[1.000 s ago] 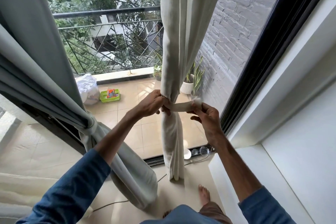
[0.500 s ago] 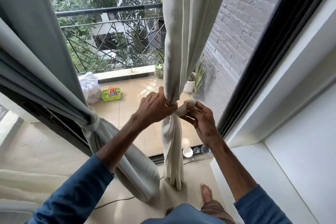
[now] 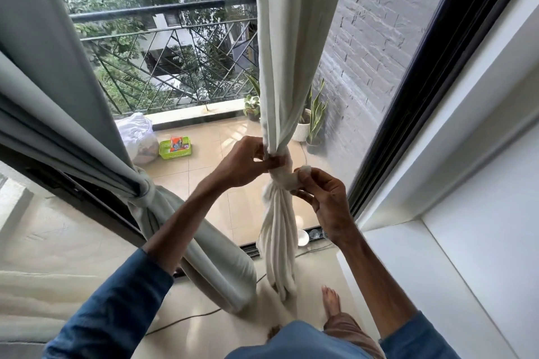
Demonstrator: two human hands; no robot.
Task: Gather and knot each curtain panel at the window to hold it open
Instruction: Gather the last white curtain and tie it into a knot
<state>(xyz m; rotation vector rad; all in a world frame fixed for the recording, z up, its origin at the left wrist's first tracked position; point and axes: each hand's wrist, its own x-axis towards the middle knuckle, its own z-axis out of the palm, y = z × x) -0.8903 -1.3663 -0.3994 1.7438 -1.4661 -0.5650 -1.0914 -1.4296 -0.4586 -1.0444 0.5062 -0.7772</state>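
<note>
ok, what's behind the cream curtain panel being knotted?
Through the glass, a white ribbed pot and a small leafy potted plant flank the cream curtain panel. The pot's left side and the black metal railing's right end are covered by the fabric.

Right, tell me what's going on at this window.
A person is tying the white curtain panel into a knot partway down its length. The left hand pinches the gathered panel at the top of the knot, and the right hand holds the loose end that sticks out beside it. The knot looks formed, but neither hand has let go. The grey curtain panel to the left is already knotted and hangs on its own.
</note>
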